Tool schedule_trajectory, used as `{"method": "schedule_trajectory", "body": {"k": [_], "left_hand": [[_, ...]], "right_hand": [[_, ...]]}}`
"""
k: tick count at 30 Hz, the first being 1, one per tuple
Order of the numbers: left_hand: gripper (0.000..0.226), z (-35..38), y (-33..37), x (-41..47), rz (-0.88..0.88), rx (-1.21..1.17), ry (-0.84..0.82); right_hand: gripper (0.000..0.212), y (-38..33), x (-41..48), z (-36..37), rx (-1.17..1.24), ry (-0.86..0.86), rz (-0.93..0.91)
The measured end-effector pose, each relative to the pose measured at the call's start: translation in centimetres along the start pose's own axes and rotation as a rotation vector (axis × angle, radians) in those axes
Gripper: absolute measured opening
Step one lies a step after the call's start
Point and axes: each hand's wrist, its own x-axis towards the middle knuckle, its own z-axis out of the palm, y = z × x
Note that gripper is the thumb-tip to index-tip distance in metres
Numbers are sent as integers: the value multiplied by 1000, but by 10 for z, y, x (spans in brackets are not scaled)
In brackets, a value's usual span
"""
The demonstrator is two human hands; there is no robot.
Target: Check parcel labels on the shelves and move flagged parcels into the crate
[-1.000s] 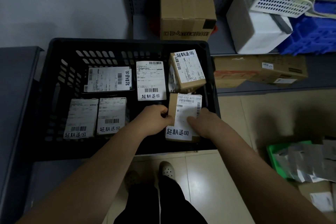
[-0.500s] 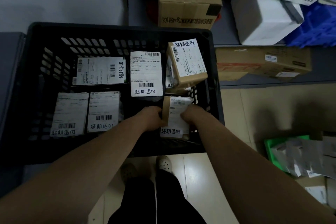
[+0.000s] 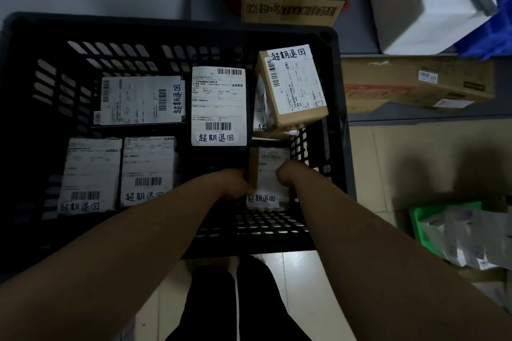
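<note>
Low in the black crate (image 3: 166, 26), just right of frame centre, a flagged parcel (image 3: 264, 181) was gripped, fingers of the left hand (image 3: 232, 184) and right hand (image 3: 289, 174) clamped on its edges; several marked parcels (image 3: 219, 105) were already laid inside, release not yet made

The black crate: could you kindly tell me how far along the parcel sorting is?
Done: at least five parcels with handwritten marks lie in the crate, one brown box tilted at its right wall. In hand: the left hand and right hand grip a small brown parcel low in the near right corner. Left: letting it go; whether more flagged parcels wait on the shelves cannot be told.
</note>
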Motion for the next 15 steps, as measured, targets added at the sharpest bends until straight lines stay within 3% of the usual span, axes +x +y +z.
{"method": "schedule_trajectory", "body": {"k": [4, 7, 10, 15], "left_hand": [[51, -1, 1, -4, 5, -37, -9], [46, -9, 4, -22, 26, 94, 14], [48, -20, 7, -60, 57, 173, 121], [46, -21, -13, -130, 222, -95, 401]], "right_hand": [[36, -1, -8, -5, 7, 56, -42], [39, -2, -29, -14, 17, 118, -124], [41, 2, -60, -18, 22, 176, -226], [52, 25, -113, -12, 85, 334, -623]]}}
